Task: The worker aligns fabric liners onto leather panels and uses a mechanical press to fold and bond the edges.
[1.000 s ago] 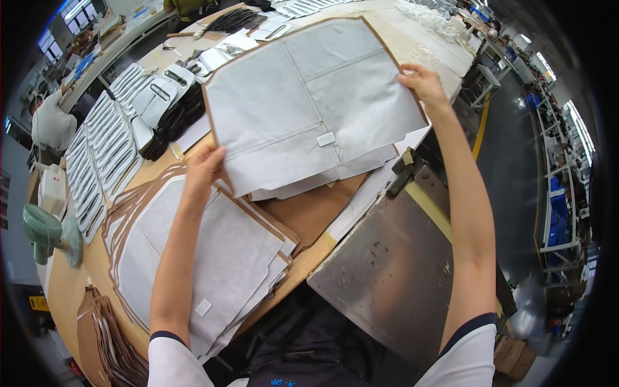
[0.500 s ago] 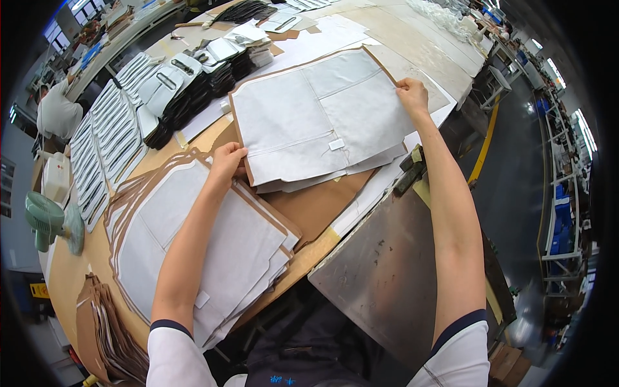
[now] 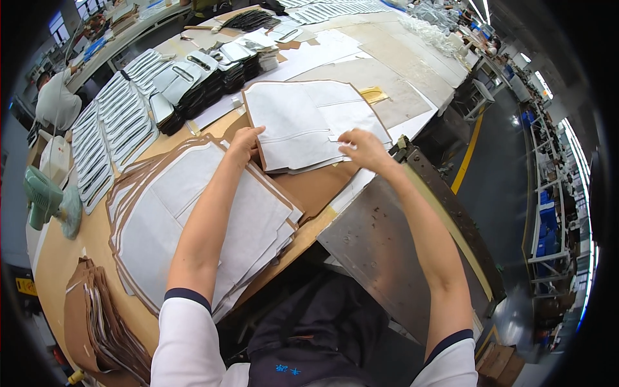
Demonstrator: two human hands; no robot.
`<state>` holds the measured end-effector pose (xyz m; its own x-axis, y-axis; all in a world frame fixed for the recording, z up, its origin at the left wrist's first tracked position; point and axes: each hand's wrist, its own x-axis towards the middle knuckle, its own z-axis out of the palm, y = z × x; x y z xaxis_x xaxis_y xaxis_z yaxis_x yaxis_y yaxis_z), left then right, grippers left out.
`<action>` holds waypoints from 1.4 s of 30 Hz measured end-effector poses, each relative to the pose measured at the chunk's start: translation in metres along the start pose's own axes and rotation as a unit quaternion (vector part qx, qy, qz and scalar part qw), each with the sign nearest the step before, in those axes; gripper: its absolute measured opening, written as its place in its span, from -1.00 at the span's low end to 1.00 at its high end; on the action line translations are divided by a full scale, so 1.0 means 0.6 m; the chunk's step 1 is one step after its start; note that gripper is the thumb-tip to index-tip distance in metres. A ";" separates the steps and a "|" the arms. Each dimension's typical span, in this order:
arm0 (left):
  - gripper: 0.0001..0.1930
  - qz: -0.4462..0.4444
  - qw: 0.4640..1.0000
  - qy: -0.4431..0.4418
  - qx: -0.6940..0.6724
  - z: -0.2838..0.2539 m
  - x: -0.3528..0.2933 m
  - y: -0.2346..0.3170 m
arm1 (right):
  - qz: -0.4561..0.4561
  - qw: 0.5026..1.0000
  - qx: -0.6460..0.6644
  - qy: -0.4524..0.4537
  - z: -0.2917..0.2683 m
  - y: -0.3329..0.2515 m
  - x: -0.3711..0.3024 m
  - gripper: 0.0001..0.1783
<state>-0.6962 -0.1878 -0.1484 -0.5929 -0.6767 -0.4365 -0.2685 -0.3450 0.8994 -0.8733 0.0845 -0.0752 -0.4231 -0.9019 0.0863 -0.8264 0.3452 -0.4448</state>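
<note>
A stitched white panel with brown edging lies on a small pile of similar pieces in the middle of the table. My left hand is closed on its left edge, thumb on top, with the other fingers hidden underneath. My right hand is over the panel's near right part, fingers curled together beside a small white tag; whether they pinch the tag or a thread there cannot be made out. Under my left forearm is a larger fanned stack of white, brown-edged panels.
Rows of grey-and-black padded pieces cover the table's left side. A green fan and a bundle of brown pieces stand at the left. A metal plate adjoins the table's near right edge. Someone in white sits far left.
The panel has come down from a raised, tilted position onto the pile. My right hand has left its far right corner and moved toward me and left, to the tag. The left hand keeps its edge.
</note>
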 end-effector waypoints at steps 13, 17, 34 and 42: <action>-0.90 -0.015 0.988 -0.018 -0.150 0.011 0.051 -0.038 | 0.072 0.996 0.030 0.052 -0.011 -0.013 -0.093 -0.72; -0.89 0.027 0.996 -0.005 -0.079 0.003 0.055 -0.064 | 0.055 0.997 -0.034 0.038 -0.014 -0.027 -0.092 -0.71; -0.68 0.121 0.970 0.188 0.094 -0.002 0.041 -0.079 | -0.057 0.996 0.036 -0.053 0.101 -0.157 -0.068 -0.73; -0.65 0.330 0.926 -0.018 0.181 -0.081 -0.202 0.054 | 0.022 0.972 0.013 -0.233 0.194 -0.186 -0.015 -0.73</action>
<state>-0.5962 -0.1488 -0.0674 -0.7415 -0.6384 0.2063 -0.0713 0.3808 0.9219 -0.7345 0.0238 -0.1299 -0.2379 -0.9082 -0.3445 -0.7998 0.3844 -0.4611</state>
